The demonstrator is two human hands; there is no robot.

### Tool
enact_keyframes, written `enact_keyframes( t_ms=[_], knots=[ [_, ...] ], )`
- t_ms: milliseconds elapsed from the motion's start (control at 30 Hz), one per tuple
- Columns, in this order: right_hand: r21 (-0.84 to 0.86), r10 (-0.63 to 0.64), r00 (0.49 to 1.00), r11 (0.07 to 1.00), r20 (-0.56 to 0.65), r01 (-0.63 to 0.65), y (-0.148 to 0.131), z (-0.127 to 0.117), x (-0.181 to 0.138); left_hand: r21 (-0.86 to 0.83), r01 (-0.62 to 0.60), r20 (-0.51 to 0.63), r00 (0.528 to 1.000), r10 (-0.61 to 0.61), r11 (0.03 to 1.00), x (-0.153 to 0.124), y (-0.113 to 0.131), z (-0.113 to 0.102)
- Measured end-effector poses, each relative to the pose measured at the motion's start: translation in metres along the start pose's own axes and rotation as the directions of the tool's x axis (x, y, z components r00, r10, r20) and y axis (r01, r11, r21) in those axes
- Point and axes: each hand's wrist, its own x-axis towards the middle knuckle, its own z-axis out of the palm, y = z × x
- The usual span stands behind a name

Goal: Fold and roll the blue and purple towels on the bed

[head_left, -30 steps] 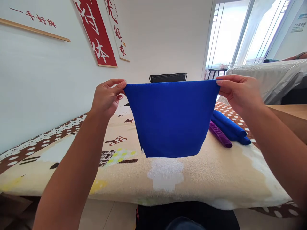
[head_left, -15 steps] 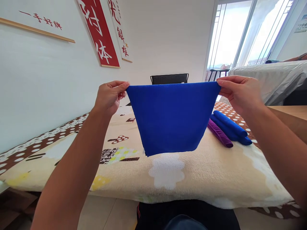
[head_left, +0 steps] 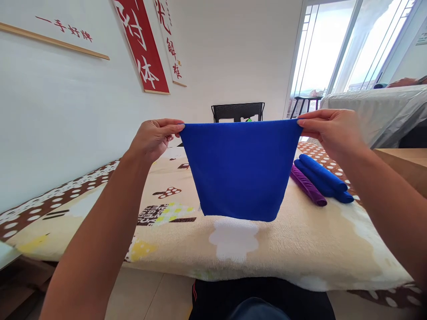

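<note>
A blue cloth (head_left: pixel 242 171) hangs stretched between my two hands above a bed covered by a cream patterned blanket (head_left: pixel 300 249). My left hand (head_left: pixel 154 138) pinches the cloth's upper left corner. My right hand (head_left: pixel 330 132) pinches the upper right corner. The cloth's lower edge hangs just above the blanket. Rolled blue cloths (head_left: pixel 325 178) and a rolled purple cloth (head_left: pixel 308 186) lie side by side on the blanket at the right, beyond my right forearm.
A black mesh chair back (head_left: pixel 237 111) stands behind the bed. Red and white banners (head_left: pixel 143 49) hang on the white wall at left. A second covered bed (head_left: pixel 373 111) and a glass door are at the right. Another person's arm lies on that bed.
Both hands have lowered the cloth slightly and its bottom edge has swung a little; the view has shifted left. The grip on both corners is unchanged.
</note>
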Motion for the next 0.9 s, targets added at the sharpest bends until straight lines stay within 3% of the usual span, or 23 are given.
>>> enact_keyframes(
  t_ms=[200,433,633,900],
  knots=[
    [-0.245,-0.141,0.99,0.96,0.003,0.137,0.004,-0.005,0.005,0.192,-0.051,-0.001,0.999,0.053,0.98,-0.008,0.003,0.002],
    [-0.326,-0.125,0.992,0.938,-0.008,0.116,0.008,-0.008,0.01,0.297,-0.108,-0.026,0.992,0.121,0.949,-0.009,-0.001,0.001],
    [-0.269,-0.109,0.994,0.958,-0.004,0.104,0.006,-0.006,0.011,0.229,-0.124,-0.048,0.989,0.139,0.965,-0.009,-0.003,0.006],
    [0.052,0.038,0.999,0.998,0.015,-0.039,0.007,-0.011,0.016,0.126,-0.127,-0.004,0.992,0.129,0.984,-0.009,-0.001,0.009]
  ],
)
